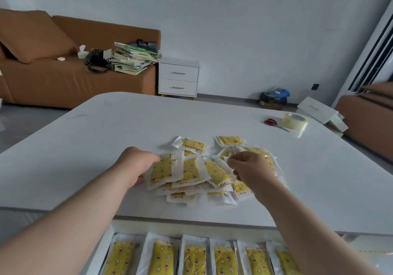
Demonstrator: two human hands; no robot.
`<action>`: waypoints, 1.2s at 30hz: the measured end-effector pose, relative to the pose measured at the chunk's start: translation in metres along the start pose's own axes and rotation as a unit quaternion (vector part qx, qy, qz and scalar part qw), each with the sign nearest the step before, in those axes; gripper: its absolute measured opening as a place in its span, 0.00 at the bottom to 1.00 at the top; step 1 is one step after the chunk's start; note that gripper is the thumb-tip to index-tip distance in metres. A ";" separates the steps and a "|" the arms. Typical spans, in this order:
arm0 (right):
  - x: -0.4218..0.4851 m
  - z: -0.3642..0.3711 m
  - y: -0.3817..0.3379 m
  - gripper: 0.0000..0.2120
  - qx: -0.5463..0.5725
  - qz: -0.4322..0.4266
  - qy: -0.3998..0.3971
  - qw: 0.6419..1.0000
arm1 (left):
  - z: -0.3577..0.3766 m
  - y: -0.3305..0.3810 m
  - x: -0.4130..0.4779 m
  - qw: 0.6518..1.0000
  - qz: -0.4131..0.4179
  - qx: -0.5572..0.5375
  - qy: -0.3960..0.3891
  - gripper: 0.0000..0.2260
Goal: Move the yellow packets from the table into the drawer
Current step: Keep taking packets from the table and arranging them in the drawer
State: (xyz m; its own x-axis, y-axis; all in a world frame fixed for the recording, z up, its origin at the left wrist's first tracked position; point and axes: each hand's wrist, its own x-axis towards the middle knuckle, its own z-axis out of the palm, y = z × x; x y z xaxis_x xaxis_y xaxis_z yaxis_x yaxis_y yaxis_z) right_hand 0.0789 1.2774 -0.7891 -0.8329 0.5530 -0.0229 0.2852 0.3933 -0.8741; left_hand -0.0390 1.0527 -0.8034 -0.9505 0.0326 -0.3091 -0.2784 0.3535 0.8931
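A loose pile of yellow packets (200,168) in clear-white wrappers lies on the white table (106,138). My left hand (136,164) grips the leftmost packet (163,168) of the pile at its left edge. Over the right side of the pile, my right hand (251,168) has its fingers curled and pinched on a packet's edge (225,162). Below the table's front edge, the open drawer (106,242) holds several yellow packets (195,257) lined up side by side.
Red-handled scissors (273,123) and a roll of clear tape (295,121) lie at the table's far right. Beyond the table stand a brown sofa (53,78) with clutter, a white nightstand (178,78), and boxes on the floor (319,109).
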 end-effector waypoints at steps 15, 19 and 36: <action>0.029 0.044 0.020 0.27 -0.368 -0.053 -0.002 0.928 | 0.028 -0.002 0.019 0.977 0.005 0.212 -0.003 0.21; 0.034 0.042 0.024 0.27 -0.398 -0.029 -0.009 0.917 | 0.026 -0.004 0.025 0.983 0.006 0.183 -0.003 0.23; 0.031 0.020 0.011 0.19 -0.222 0.075 -0.015 0.972 | 0.001 -0.003 0.044 0.996 -0.039 -0.077 -0.032 0.08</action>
State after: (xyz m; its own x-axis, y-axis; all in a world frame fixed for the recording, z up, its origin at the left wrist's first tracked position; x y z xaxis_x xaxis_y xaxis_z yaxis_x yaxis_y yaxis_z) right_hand 0.0465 1.2844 -0.8095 -0.7781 0.6092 -0.1533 0.5748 0.5919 -0.5650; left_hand -0.0797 1.0539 -0.8201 -0.9161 0.0716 -0.3944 -0.3728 0.2092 0.9040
